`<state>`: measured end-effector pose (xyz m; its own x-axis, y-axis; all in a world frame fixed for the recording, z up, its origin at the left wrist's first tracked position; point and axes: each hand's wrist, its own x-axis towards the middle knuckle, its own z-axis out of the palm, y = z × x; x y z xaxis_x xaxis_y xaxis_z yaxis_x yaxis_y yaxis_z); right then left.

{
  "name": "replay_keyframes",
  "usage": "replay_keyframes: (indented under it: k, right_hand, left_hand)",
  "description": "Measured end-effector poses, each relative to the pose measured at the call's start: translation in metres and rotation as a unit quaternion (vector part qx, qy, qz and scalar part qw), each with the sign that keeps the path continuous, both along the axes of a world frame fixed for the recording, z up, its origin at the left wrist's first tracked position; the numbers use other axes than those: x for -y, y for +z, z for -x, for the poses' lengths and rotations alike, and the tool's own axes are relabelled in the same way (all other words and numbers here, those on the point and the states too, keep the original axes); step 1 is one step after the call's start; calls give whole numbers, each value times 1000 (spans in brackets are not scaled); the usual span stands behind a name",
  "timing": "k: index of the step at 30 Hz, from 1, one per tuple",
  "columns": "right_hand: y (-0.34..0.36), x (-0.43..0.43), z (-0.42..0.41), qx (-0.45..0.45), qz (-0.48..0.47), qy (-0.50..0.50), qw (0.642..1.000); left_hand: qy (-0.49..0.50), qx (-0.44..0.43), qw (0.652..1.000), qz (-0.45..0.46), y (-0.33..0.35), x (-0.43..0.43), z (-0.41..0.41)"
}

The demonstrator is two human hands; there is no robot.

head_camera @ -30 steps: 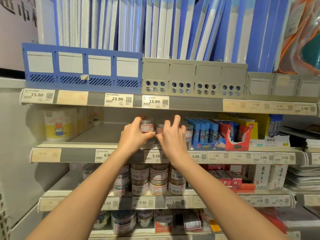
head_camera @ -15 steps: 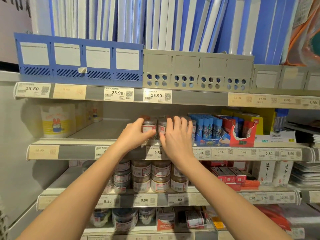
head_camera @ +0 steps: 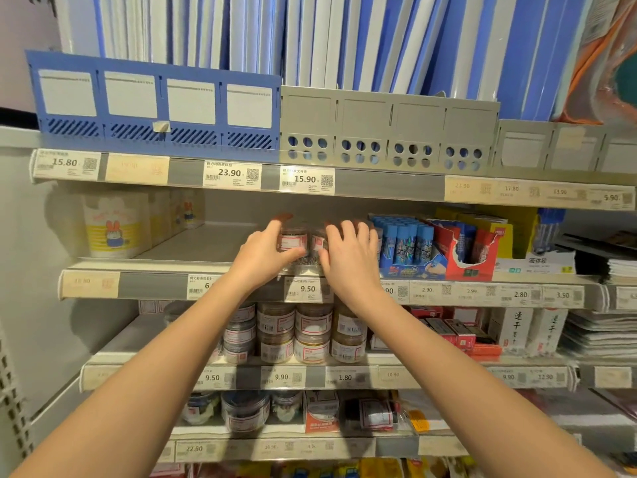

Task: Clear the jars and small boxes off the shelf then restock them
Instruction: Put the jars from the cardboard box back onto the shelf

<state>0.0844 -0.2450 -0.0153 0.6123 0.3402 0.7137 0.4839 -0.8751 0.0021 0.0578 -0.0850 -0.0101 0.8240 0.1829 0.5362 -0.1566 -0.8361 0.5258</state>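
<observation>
One wide-angle camera, worn on the person's head, faces the store shelving nearly square on and tips slightly downward. It sits close. Both bare forearms rise from the bottom corners and converge at mid-frame, where the left hand point(head_camera: 262, 251) and right hand point(head_camera: 350, 262) hold small clear jars point(head_camera: 293, 241) on the second shelf point(head_camera: 193, 243). Several shelf levels fit in view, from the blue file folders point(head_camera: 406, 39) at the top downward. The shelf rails bow toward the sides.

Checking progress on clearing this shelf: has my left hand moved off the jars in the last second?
No. The left hand still grips the clear jar just above and left of the 9.50 price tag, same as a second ago.
</observation>
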Motion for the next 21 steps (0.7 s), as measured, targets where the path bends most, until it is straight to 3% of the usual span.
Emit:
replay_keyframes:
  k: [5,12,17,21]
  right_hand:
    - [6,0,15,-25,20,17,999]
    - [-31,-40,93,-19,7,186,982]
    - [-74,-106,174,-98,24,327,940]
    - [-104,-168,249,-144,59,424,892]
  left_hand:
    - [44,13,999,-8,-1,-2,33]
    - [85,12,995,-51,-29,-27,137]
    - [174,-50,979,-97,-65,-80,256]
    - [268,-127,951,-83,-102,-122,365]
